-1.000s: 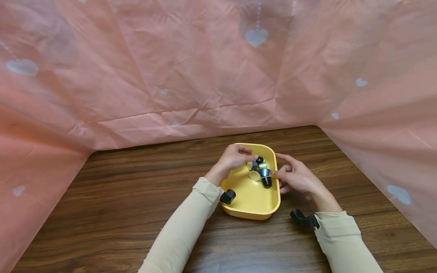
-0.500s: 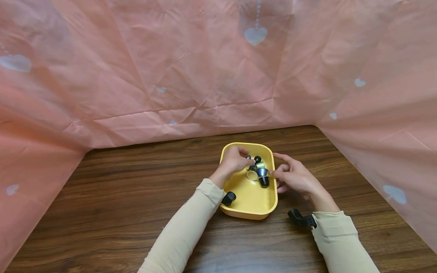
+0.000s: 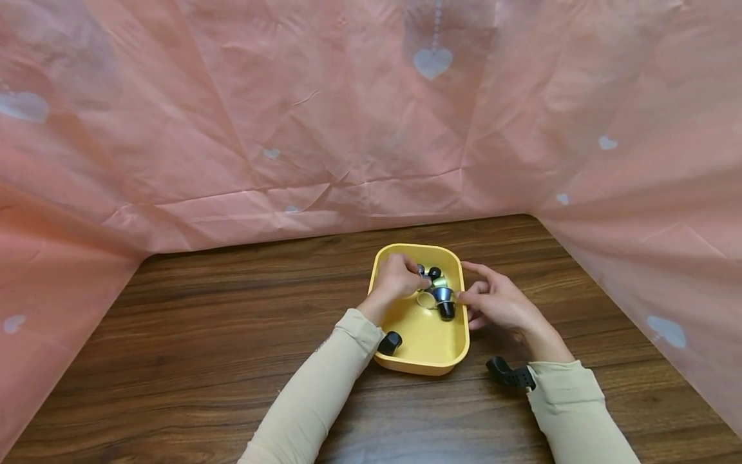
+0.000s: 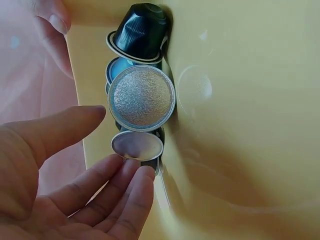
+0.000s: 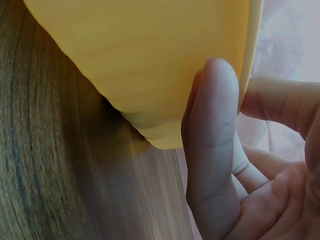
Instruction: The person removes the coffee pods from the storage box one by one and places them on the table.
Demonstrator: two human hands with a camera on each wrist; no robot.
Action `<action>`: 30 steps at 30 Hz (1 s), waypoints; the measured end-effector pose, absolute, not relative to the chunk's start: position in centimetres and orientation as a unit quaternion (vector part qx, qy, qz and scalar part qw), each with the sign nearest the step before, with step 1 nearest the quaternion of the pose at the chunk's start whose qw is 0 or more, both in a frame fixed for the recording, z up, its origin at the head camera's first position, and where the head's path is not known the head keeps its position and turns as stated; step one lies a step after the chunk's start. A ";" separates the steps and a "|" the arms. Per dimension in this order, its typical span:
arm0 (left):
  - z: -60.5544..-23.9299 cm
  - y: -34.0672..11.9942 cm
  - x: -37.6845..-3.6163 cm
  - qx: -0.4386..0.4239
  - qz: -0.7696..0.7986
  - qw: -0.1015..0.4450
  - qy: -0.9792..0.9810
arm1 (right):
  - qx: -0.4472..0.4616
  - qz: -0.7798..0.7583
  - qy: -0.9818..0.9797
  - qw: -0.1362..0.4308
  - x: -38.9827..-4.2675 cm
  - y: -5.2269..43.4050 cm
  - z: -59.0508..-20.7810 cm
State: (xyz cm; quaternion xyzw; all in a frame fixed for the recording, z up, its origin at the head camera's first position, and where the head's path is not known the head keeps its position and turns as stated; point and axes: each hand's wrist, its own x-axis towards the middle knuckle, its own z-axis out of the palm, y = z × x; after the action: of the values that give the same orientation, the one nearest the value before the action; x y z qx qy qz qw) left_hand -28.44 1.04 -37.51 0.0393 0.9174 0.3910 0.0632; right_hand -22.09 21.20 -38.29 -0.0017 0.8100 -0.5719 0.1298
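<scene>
A yellow plastic tub (image 3: 429, 345) holds several coffee capsules bunched along its right side. My left hand (image 3: 397, 277) is inside it. In the left wrist view its fingertips (image 4: 145, 175) touch the rim of a capsule with a pale lid (image 4: 137, 145), while the thumb stands apart from it. Above that lie a capsule with a silver foil lid (image 4: 142, 97), a blue capsule (image 4: 117, 68) and a black capsule (image 4: 142, 32). My right hand (image 3: 504, 306) holds the tub's right wall, thumb at the rim (image 5: 254, 50) and fingers along the outside.
The tub stands on a brown wooden table (image 3: 232, 348). Pink cloth (image 3: 348, 129) with pale hearts hangs behind and on both sides. Each wrist wears a black camera strap; the right one (image 3: 513, 374) hangs close to the table.
My left hand has dipped lower among the capsules, and the dark capsule by its fingertips has turned. The right hand keeps its place at the wall. The head view has shifted slightly.
</scene>
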 end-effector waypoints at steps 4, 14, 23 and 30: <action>-37.6 1.0 -28.4 0.039 0.393 0.068 0.916 | -0.002 -0.571 0.811 0.128 -22.1 21.2 -38.3; -38.1 1.0 -28.8 0.036 0.385 0.072 0.919 | 0.002 -0.567 0.813 0.128 -22.1 21.2 -38.2; -38.1 1.0 -28.9 0.034 0.369 0.074 0.926 | -0.001 -0.568 0.813 0.127 -22.1 21.1 -38.4; -38.0 1.3 -28.5 0.038 0.364 0.074 0.928 | 0.003 -0.566 0.815 0.127 -22.0 21.1 -38.3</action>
State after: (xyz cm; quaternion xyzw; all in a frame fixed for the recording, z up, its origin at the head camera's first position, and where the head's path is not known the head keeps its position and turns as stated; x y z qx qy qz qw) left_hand -28.50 1.29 -37.99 0.0379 0.9276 0.3642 0.0742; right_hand -21.97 21.06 -38.31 0.0030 0.8148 -0.5657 0.1271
